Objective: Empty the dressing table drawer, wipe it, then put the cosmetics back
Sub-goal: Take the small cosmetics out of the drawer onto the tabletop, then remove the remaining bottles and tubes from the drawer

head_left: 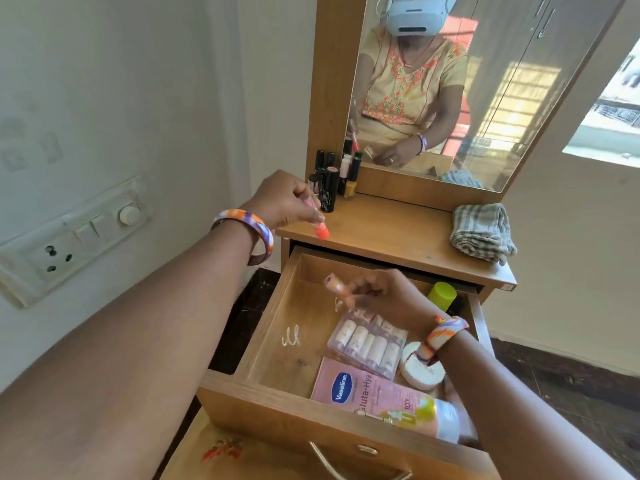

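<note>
Head view of the emptying stage. Left hand [284,199] pinches a small coral-pink tube [320,230] by its upper end, fingers curled round it, and holds it at the near-left edge of the dressing table surface [398,233], just in front of a cluster of upright lipsticks and bottles [334,181]. The tube's long axis runs steeply, tilted; its coral end points down and slightly right toward the surface, apparently touching or almost touching it. Right hand [384,299] is inside the open drawer [277,344], its fingers curled round a pale pink tube [334,284] that slants up and to the left, free end raised above the drawer floor.

Still in the drawer: a clear pack of small bottles [369,344], a round white jar [420,370], a green-capped container [441,296] at the far right corner, and a pink Vaseline lotion bottle [377,396] lying on its side, long axis parallel to the drawer front, cap toward the right. White smears mark the bare drawer floor. A folded grey cloth [483,233] rests on the right of the surface.

To do this step well, the coral tube probably should be brought upright before release and set close to the cluster without knocking it; a narrow base tips easily. Keeping the cloth's corner unobstructed would ease the wiping that follows.
</note>
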Demonstrator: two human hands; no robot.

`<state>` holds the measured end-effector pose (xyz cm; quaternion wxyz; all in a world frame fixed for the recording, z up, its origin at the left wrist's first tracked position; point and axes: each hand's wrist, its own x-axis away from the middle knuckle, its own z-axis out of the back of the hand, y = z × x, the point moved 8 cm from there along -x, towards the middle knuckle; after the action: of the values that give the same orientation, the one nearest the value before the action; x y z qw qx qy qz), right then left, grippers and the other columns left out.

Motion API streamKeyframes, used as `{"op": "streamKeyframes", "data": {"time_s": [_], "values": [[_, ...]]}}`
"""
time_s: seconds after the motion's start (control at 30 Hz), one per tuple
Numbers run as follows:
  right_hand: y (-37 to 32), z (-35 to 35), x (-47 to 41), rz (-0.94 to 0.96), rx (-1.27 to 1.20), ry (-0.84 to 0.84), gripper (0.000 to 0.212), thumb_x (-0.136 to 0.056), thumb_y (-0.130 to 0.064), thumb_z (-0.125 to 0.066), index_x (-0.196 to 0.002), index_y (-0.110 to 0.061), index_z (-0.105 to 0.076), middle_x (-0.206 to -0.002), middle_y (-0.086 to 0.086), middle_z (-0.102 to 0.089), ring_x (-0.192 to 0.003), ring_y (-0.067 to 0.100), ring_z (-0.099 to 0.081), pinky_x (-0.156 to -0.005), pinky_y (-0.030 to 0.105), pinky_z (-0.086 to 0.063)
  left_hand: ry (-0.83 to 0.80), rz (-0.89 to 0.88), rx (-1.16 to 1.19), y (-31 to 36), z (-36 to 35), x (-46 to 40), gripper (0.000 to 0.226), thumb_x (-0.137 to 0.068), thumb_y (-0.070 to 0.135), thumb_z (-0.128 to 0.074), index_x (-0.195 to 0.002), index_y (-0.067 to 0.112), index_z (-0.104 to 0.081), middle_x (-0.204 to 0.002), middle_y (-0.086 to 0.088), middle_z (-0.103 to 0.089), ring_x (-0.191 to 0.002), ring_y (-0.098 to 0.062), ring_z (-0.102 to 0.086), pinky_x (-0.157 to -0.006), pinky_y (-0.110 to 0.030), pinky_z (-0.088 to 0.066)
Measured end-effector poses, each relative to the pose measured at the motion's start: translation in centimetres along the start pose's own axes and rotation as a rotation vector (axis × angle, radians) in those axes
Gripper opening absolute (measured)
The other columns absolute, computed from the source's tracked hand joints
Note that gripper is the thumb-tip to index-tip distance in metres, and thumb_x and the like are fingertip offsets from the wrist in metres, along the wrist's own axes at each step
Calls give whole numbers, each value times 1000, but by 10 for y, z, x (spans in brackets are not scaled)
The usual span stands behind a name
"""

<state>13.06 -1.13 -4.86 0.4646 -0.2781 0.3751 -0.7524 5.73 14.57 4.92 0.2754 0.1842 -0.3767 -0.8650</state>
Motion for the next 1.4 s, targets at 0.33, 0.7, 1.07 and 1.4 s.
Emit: {"op": "streamKeyframes", "data": {"time_s": [0.33, 0.7, 1.07, 1.4], "values": [[-19, 45, -57, -53, -247, 473, 11, -83, -12, -67, -78, -21, -64, -73, -2, -61, -68, 12, -54, -60, 22, -48, 259, 24, -60, -10, -2, -33, 28, -70, -2, -71, -95, 5, -61, -102, -12, -65, -96, -23, -61, -76, -28, -49], [-31, 31, -111, -111, -19, 517, 11, -82, -18, -68, -93, -15, -69, -75, -6, -59, -61, 0, -49, -48, 14, -33, 479, -86, 69, -27, -8, -27, 26, -77, 6, -71, -102, 9, -63, -104, -7, -68, -91, -14, -62, -71, -10, -43], [-29, 27, -113, -142, 37, 540, 27, -78, -20, -72, -104, -15, -66, -75, -9, -54, -64, 2, -48, -52, 14, -38, 475, -42, 85, -47, -17, -25, 35, -76, 9, -72, -108, 8, -58, -102, -10, -66, -92, -17, -62, -73, -13, -46], [-16, 45, -77, -199, -167, 452, 34, -76, -10, -72, -107, -13, -58, -78, -5, -59, -75, 16, -62, -72, 34, -57, 605, -177, -34, -16, -29, 18, 25, -81, 9, -66, -103, 9, -54, -95, -3, -54, -86, -13, -51, -67, -13, -38]]}}
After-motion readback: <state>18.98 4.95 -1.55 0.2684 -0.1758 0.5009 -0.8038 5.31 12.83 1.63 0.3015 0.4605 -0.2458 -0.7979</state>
